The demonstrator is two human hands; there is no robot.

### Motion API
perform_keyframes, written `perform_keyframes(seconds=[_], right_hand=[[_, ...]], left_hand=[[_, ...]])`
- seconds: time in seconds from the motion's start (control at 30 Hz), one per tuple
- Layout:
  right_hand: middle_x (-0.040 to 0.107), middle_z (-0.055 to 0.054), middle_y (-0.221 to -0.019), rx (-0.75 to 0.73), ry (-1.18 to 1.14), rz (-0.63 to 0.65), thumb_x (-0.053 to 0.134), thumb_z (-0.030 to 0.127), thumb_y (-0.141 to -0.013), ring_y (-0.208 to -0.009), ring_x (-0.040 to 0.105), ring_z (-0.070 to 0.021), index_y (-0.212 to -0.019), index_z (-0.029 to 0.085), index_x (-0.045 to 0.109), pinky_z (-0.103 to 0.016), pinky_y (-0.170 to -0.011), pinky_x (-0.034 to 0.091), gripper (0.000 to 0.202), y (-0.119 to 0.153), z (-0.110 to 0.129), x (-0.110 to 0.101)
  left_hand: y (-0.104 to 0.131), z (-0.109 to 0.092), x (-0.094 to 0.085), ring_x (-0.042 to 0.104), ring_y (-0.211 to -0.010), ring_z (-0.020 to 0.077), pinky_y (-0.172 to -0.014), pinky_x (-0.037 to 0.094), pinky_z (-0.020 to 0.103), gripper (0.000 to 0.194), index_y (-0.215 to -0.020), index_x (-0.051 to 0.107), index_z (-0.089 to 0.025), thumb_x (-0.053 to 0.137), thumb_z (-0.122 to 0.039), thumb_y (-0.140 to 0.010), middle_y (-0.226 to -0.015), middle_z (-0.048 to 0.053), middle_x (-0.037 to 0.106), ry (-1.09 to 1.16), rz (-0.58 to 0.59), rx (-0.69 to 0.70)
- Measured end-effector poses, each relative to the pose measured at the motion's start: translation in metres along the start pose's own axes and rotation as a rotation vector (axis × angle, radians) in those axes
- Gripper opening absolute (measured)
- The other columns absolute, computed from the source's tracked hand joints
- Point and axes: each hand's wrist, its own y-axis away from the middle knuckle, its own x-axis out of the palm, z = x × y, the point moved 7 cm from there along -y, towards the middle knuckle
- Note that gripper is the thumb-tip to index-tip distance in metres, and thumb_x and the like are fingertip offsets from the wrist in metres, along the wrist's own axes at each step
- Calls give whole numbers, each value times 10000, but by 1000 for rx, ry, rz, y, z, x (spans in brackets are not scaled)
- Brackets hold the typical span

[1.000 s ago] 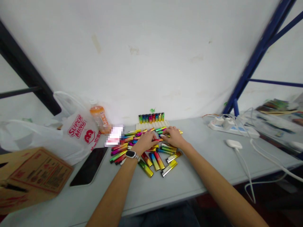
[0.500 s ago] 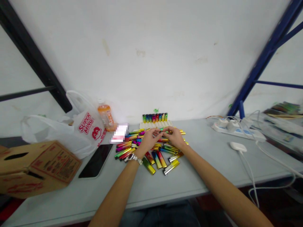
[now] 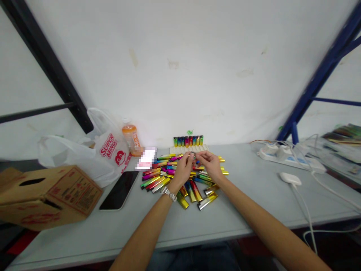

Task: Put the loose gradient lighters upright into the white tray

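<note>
My left hand (image 3: 183, 169), with a metal watch at the wrist, is closed at the fingertips on a lighter (image 3: 193, 155). The fingers cover most of that lighter. My right hand (image 3: 211, 165) pinches at it from the other side, the two hands almost touching. Beneath and around both hands lies a loose pile of shiny metallic-coloured lighters (image 3: 155, 182), with several nearer the table edge (image 3: 207, 201). Just behind the hands, a white slotted tray (image 3: 175, 149) has a row of upright lighters (image 3: 186, 141) along its far side.
Left of the pile are a black phone (image 3: 120, 191), a cardboard box (image 3: 70, 195), a white plastic bag (image 3: 107, 169) and an orange-labelled bottle (image 3: 132, 139). A blurred-out bright card or screen (image 3: 146, 159) lies beside them. A power strip (image 3: 290, 160) and white charger (image 3: 290, 178) with cables sit at right.
The view has shifted slightly, so everything sits a little further right. My left hand has turned more upright, its fingers drawn in closer to my right fingertips. The row in the tray looks unchanged.
</note>
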Motion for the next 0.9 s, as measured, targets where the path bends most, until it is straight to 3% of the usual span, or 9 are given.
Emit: perform_keyframes(seconds=[0.17, 0.33, 0.47, 0.57, 0.77, 0.9], right_hand=[[636, -8, -663, -100, 204, -94, 689, 499, -795, -542, 521, -113, -765, 178, 665, -234, -485, 409, 323, -2, 5, -15], [528, 33, -530, -79, 220, -18, 646, 549, -810, -454, 417, -96, -706, 187, 586, -229, -440, 334, 381, -1, -5, -10], [509, 39, -504, -64, 229, 36, 625, 568, -823, -435, 414, -101, -691, 197, 574, -240, -445, 338, 397, 2, -7, 0], [495, 43, -479, -50, 219, 35, 622, 586, -819, -421, 415, -108, -677, 207, 562, -249, -446, 345, 409, 4, -5, 2], [507, 35, -470, -49, 241, 48, 597, 590, -841, -407, 406, -108, -652, 210, 562, -253, -441, 334, 426, 6, -5, 2], [501, 32, -477, -75, 257, 69, 580, 577, -859, -426, 422, -110, -634, 207, 553, -254, -449, 324, 434, 6, -4, 4]], left_hand=[[3, -1, 1, 417, -590, 109, -577, 348, 236, 400, -750, 497, -188, 447, -530, -952, -630, -44, 442, -20, -65, 2], [8, 0, -2, 344, -523, 100, -517, 258, 251, 506, -576, 422, -189, 519, -578, -885, -526, -52, 361, -80, -161, -65], [8, 6, -2, 313, -480, 96, -497, 209, 263, 476, -509, 360, -199, 526, -459, -871, -481, -51, 348, -195, -200, -109], [6, 8, -4, 322, -482, 100, -497, 208, 261, 428, -518, 360, -203, 518, -401, -863, -480, -52, 352, -250, -214, -120], [8, 1, -7, 338, -521, 103, -524, 273, 254, 513, -555, 375, -200, 495, -567, -892, -522, -45, 359, -174, -225, -82], [7, 7, -5, 337, -503, 105, -514, 262, 256, 492, -536, 375, -201, 476, -515, -901, -502, -44, 353, -199, -213, -113]])
